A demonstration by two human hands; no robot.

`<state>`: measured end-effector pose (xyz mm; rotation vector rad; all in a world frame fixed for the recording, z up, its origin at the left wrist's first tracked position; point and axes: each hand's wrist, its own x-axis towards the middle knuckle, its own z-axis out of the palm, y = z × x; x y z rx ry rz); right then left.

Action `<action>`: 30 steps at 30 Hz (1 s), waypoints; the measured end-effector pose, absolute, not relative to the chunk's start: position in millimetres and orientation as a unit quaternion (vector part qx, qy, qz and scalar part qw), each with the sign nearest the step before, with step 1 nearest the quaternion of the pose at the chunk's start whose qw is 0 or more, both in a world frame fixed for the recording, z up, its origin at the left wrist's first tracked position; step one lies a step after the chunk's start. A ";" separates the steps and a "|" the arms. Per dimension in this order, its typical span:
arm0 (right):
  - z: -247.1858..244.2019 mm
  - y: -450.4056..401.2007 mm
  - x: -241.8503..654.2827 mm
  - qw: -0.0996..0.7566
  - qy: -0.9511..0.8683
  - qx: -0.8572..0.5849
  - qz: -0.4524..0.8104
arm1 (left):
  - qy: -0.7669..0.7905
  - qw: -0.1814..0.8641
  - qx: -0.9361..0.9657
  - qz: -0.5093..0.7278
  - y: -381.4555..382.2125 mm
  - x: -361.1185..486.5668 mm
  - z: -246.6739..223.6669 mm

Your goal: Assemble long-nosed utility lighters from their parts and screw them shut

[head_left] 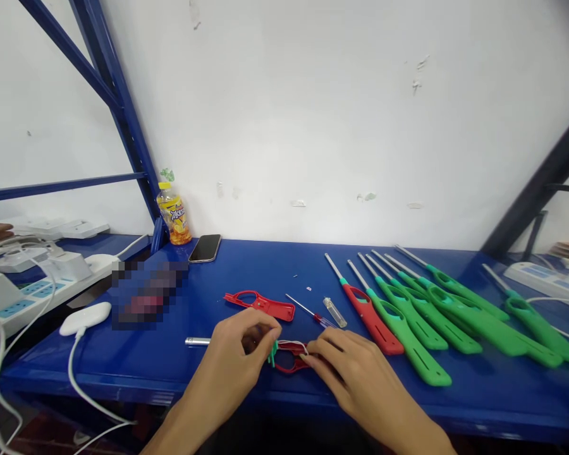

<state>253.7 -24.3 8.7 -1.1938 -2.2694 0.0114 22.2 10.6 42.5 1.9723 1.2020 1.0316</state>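
My left hand (239, 351) is closed in a pinch on a small green plastic part (272, 355), just above an opened red lighter. The red handle half (288, 366) lies at the front of the table, with a white wire (291, 343) along it. The silver lighter tube (196, 341) sticks out to the left behind my left hand. My right hand (355, 363) presses its fingers and thumb on the handle half's right end, which it covers. Beyond my hands lie the other red handle half (265, 306), a thin screwdriver (308, 310) and a small clear fuel tank (335, 312).
Several green lighters (408, 319) and a red lighter (372, 319) lie in a row at right. At back left are a phone (205, 248) and a drink bottle (174, 215). Power strips (42, 287) and a white charger (85, 318) with cables sit left.
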 end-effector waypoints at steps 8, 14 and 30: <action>9.6 -24.6 254.1 0.286 -0.844 -0.453 0.012 | 0.484 0.224 0.754 0.384 8.4 21.2 39.1; 11.6 -25.9 255.0 0.284 -0.846 -0.451 0.004 | 0.455 0.157 0.812 0.330 0.5 13.1 34.4; 11.0 -26.7 256.9 0.292 -0.841 -0.454 0.047 | 0.397 0.146 0.890 0.172 -12.3 9.2 37.1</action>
